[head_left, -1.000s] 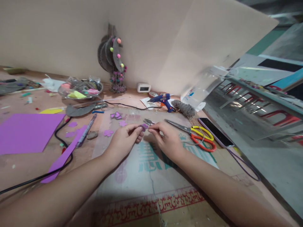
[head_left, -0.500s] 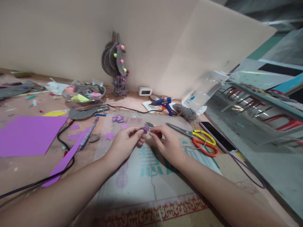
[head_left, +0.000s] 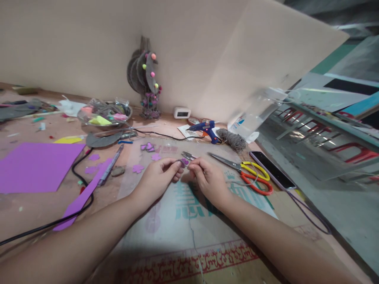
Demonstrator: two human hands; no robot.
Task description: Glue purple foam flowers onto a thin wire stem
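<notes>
Currently: left hand (head_left: 158, 179) and right hand (head_left: 209, 179) meet fingertip to fingertip above the printed sheet (head_left: 189, 213) laid on the surface (head_left: 26, 213).

Left grip: thumb and forefinger closed tight on a small purple flower piece (head_left: 184, 162).

Right grip: fingertips pinched on the same piece from the other side, remaining fingers curled under.

Piece is held just clear of the sheet, between the two hands.

Small snips (head_left: 187, 154) lie just behind the piece, on the sheet. Yellow-and-orange scissors (head_left: 251, 175) lie to the right of the right hand, near but apart. Phone (head_left: 272, 170) sits just beyond the scissors.

Further back: blue glue gun (head_left: 205, 128), with twine (head_left: 233, 139) beside it.

Loose purple flower cut-outs (head_left: 137, 169) lie left of the left hand. Purple foam sheet (head_left: 35, 165) is well apart at far left.
</notes>
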